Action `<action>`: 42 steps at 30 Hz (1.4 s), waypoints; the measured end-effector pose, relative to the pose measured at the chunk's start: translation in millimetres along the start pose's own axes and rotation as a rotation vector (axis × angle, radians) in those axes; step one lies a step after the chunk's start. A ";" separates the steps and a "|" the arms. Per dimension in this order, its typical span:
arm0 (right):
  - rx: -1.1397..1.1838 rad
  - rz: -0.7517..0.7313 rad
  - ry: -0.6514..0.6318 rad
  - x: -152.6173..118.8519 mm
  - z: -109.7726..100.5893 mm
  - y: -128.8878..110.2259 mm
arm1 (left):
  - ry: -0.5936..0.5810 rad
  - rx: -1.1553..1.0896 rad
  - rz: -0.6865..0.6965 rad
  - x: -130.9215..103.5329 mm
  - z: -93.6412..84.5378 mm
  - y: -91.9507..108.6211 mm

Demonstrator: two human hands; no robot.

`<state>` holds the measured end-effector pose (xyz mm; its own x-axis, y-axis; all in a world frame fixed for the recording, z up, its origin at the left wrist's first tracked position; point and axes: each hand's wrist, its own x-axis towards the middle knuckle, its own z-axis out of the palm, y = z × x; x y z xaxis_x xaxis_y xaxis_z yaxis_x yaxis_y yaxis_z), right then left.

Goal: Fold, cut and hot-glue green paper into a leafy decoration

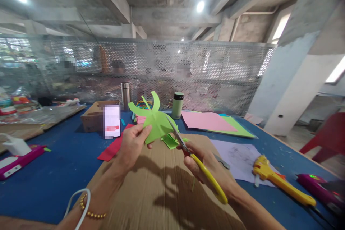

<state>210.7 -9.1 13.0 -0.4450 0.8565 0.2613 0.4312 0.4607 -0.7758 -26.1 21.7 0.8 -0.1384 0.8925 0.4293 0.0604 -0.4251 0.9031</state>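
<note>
Between thumb and fingers, my left hand (134, 144) pinches a bright green paper cutout (154, 119) with curved strips sticking up at its top. My right hand (201, 160) is wrapped around yellow-handled scissors (208, 178). Their blades point up and to the left, at the right edge of the green paper; whether they are biting into it I cannot tell. Below both hands lies a brown cardboard sheet (151, 194). Behind the cutout, small green paper pieces (170, 141) rest on the cardboard. Red paper (114, 147) lies beside my left hand.
A phone (111, 121) leans on a cardboard box (91, 116). A steel flask (125, 95) and a green bottle (177, 106) stand at the back. Rightward are pink paper (208, 120), lilac paper (237, 156) and a yellow glue gun (283, 181). Purple power strips (20, 161) lie at both sides.
</note>
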 end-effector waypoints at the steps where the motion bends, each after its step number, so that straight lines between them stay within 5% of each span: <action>1: -0.007 -0.003 0.002 -0.1 0.0 0.1 | 0.000 0.000 -0.001 -0.1 -0.2 -0.8; 20: -0.082 -0.097 0.073 1.6 3.2 15.3 | -0.005 0.024 0.001 -0.4 -0.5 -0.3; 42: -0.084 -0.130 0.015 7.6 -21.6 24.6 | -0.071 0.036 -0.009 3.8 -8.0 7.6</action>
<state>234.9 13.7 8.3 -0.4896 0.7917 0.3655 0.4352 0.5850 -0.6843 -34.1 20.6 9.3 -0.0686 0.9054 0.4190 0.0947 -0.4122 0.9062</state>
